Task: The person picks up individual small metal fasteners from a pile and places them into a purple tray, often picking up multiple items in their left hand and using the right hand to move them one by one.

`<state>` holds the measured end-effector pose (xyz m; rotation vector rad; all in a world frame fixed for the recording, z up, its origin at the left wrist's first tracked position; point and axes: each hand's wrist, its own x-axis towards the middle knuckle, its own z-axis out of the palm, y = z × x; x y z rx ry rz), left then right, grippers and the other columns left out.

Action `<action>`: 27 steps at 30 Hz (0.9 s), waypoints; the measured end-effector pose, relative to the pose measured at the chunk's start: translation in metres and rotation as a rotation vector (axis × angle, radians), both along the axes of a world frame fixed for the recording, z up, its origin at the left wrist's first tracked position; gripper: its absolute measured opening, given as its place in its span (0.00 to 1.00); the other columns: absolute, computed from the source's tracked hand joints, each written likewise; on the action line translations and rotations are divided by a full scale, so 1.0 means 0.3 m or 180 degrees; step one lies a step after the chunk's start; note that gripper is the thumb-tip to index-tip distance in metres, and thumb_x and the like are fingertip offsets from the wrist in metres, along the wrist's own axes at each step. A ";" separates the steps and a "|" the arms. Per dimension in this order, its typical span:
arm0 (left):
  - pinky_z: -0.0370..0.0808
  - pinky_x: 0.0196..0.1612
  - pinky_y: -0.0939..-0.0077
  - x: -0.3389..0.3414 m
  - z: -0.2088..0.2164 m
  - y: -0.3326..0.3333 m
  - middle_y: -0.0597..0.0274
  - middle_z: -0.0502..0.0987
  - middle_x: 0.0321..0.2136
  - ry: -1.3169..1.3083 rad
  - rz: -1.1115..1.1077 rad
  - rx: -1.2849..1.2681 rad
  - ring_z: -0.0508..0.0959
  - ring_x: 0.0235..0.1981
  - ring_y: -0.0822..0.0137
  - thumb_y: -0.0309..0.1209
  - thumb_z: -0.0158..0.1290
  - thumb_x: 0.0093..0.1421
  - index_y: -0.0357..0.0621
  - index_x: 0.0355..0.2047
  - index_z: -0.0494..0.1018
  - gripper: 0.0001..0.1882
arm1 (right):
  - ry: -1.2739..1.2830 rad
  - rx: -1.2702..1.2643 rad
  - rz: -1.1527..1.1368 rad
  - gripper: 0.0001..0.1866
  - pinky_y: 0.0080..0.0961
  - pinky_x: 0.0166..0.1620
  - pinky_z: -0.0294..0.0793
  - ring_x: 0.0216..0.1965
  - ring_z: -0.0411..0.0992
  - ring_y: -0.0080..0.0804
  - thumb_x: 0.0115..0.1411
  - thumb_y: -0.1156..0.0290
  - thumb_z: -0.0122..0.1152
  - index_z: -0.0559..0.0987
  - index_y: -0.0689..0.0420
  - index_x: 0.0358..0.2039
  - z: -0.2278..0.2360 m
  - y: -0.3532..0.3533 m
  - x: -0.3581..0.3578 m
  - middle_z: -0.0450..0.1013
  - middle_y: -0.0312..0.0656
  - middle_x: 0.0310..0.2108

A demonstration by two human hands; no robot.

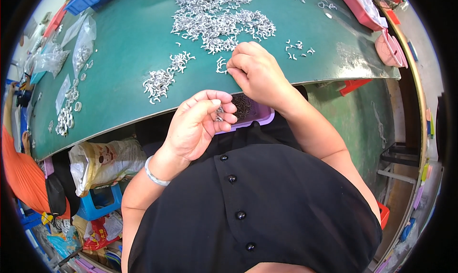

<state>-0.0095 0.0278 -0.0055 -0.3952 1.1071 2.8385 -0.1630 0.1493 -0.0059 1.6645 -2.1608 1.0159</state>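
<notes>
The left hand, palm turned inward, has its fingers curled toward the thumb, cupped around a few small grey pieces. The right hand has its fingers bent and drawn together; whether the tips pinch anything I cannot tell. Just left of those tips, a little cluster of silver-grey, crescent-shaped, metallic-looking pieces lies on the green tabletop.

Just right of the left fingertips, below the table edge, a lilac plastic basket holds many small dark brown pieces, partly hidden by the hands. Well to the left of the left fingers, a clear plastic bag holds grey pieces; beyond it is a blue plastic crate, its contents out of sight. Far to the right of the right fingers, a pink plastic tray holds clear plastic wrapping.

The cluster by the right fingertips stretches roughly away from the body, its single crescents set at differing angles. Beyond those fingers, a large heap of silver-grey crescents points every way, as does a smaller heap beyond and left of the left fingers.
</notes>
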 end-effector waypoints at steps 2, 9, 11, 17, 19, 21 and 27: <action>0.76 0.31 0.78 0.001 0.002 -0.002 0.54 0.76 0.31 -0.0013 0.0011 -0.0012 0.78 0.29 0.67 0.27 0.40 0.62 0.34 0.40 0.68 0.11 | -0.0016 0.0044 0.0025 0.04 0.29 0.36 0.68 0.32 0.67 0.38 0.47 0.78 0.60 0.75 0.61 0.25 0.002 0.005 0.001 0.69 0.40 0.29; 0.75 0.31 0.78 -0.002 0.014 0.008 0.56 0.76 0.31 -0.0096 0.0083 -0.0045 0.77 0.29 0.68 0.30 0.40 0.64 0.34 0.41 0.68 0.13 | -0.1055 -0.0704 0.0766 0.05 0.25 0.35 0.69 0.33 0.69 0.33 0.47 0.82 0.60 0.74 0.61 0.26 0.018 0.028 0.040 0.69 0.40 0.30; 0.75 0.31 0.79 -0.006 0.017 0.010 0.58 0.75 0.29 -0.0081 0.0122 -0.0045 0.77 0.28 0.69 0.33 0.39 0.65 0.35 0.41 0.69 0.14 | -0.1257 -0.0813 0.0842 0.05 0.26 0.35 0.69 0.33 0.69 0.35 0.46 0.81 0.60 0.74 0.60 0.25 0.021 0.034 0.052 0.69 0.40 0.28; 0.74 0.29 0.80 -0.002 0.003 0.007 0.61 0.76 0.29 0.0023 0.0235 -0.0063 0.76 0.27 0.72 0.32 0.47 0.63 0.39 0.38 0.70 0.09 | -0.0969 -0.0692 0.1176 0.07 0.21 0.35 0.70 0.32 0.70 0.30 0.48 0.83 0.59 0.77 0.62 0.29 0.035 0.045 0.064 0.69 0.41 0.31; 0.74 0.29 0.81 0.001 0.002 0.004 0.61 0.75 0.28 -0.0009 0.0231 -0.0129 0.76 0.26 0.72 0.31 0.48 0.62 0.39 0.37 0.70 0.08 | -0.0990 -0.0698 0.1169 0.07 0.22 0.35 0.70 0.32 0.70 0.30 0.48 0.83 0.60 0.77 0.62 0.29 0.038 0.045 0.051 0.69 0.41 0.30; 0.74 0.28 0.81 0.003 0.002 0.003 0.61 0.75 0.28 -0.0043 0.0235 -0.0195 0.76 0.26 0.72 0.31 0.49 0.62 0.40 0.37 0.70 0.07 | -0.0984 -0.0631 0.0937 0.06 0.23 0.36 0.70 0.33 0.71 0.31 0.49 0.82 0.60 0.77 0.62 0.29 0.037 0.041 0.025 0.70 0.41 0.31; 0.73 0.29 0.80 0.004 0.010 0.000 0.58 0.74 0.30 -0.0057 0.0212 -0.0230 0.75 0.28 0.71 0.27 0.43 0.62 0.39 0.36 0.68 0.06 | -0.0270 -0.0201 0.0193 0.04 0.28 0.35 0.69 0.32 0.69 0.36 0.48 0.78 0.61 0.77 0.60 0.27 0.007 -0.009 -0.008 0.69 0.40 0.28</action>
